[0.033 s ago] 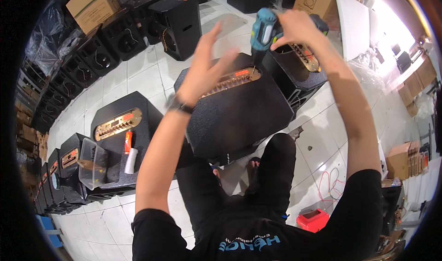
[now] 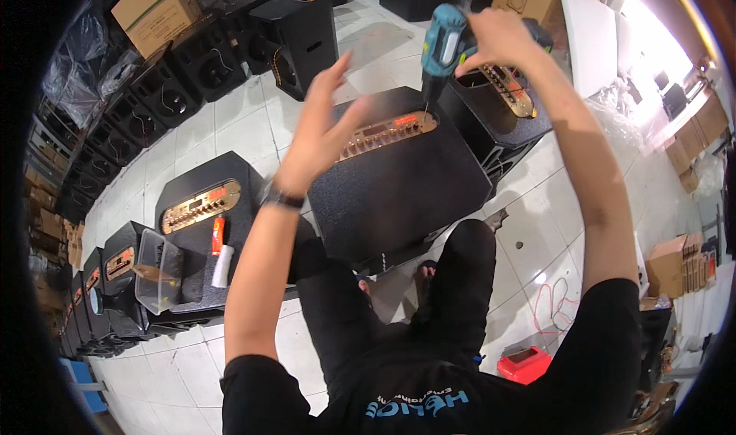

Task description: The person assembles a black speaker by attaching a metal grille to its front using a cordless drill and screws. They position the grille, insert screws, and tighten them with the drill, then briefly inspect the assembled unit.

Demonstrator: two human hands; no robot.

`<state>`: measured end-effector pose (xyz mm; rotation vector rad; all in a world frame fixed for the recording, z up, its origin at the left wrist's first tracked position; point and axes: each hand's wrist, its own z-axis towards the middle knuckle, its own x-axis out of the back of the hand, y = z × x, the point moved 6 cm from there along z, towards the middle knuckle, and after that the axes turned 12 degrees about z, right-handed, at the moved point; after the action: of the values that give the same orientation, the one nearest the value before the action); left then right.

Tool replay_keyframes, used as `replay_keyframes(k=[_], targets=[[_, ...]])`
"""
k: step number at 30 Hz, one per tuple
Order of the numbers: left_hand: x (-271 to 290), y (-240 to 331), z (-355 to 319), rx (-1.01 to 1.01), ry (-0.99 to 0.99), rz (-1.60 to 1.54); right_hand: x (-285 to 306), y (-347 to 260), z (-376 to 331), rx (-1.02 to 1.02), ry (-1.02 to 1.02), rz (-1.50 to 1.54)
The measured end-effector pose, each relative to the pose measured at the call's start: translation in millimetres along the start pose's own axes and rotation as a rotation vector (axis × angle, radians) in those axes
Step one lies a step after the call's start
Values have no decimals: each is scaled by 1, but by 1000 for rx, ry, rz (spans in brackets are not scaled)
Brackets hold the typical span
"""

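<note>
My right hand [image 2: 502, 40] is wrapped round a teal cordless drill [image 2: 445, 42]. The drill points down, and its thin bit meets the right end of a gold control panel [image 2: 387, 134]. That panel is set in the upper face of a black speaker cabinet [image 2: 399, 190] in front of my knees. Over the left part of the same panel hovers my left hand [image 2: 318, 132], fingers spread and slightly blurred, with nothing in it. The hand hides part of the panel's left side.
To the left, another speaker [image 2: 203, 182] stands near a clear plastic box [image 2: 159, 272], an orange tube [image 2: 218, 236] and a white bottle [image 2: 222, 266]. More speakers [image 2: 165, 94] line the far left. A red case [image 2: 524, 364] and a cable [image 2: 553, 308] lie on the floor at right.
My left hand has shifted left and slightly nearer to me, away from the drill. The drill in my right hand has tilted or risen a little, its bit still at the panel's right end.
</note>
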<state>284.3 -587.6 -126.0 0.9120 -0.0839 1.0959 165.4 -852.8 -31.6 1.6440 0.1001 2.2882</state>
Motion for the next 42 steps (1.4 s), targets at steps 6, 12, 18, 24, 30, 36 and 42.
replay_keyframes(k=[6,12,18,24,30,36,42], targets=[[109,-10,-216,473,135,263,78,9,-76,-135,461,492],[79,53,-328,337,209,476,2,-47,-165,-543,53,1193],[12,20,-374,536,-91,536,-49,-132,-164,-824,394,1597],[0,19,-392,583,-111,647,-95,-146,-123,-595,616,1582],[-9,34,-400,513,-197,689,-113,-158,-117,-630,789,1547],[-7,55,-416,587,-99,489,-120,-150,-118,-510,630,1515],[21,67,-462,680,99,401,-77,-247,-102,-354,745,1973]])
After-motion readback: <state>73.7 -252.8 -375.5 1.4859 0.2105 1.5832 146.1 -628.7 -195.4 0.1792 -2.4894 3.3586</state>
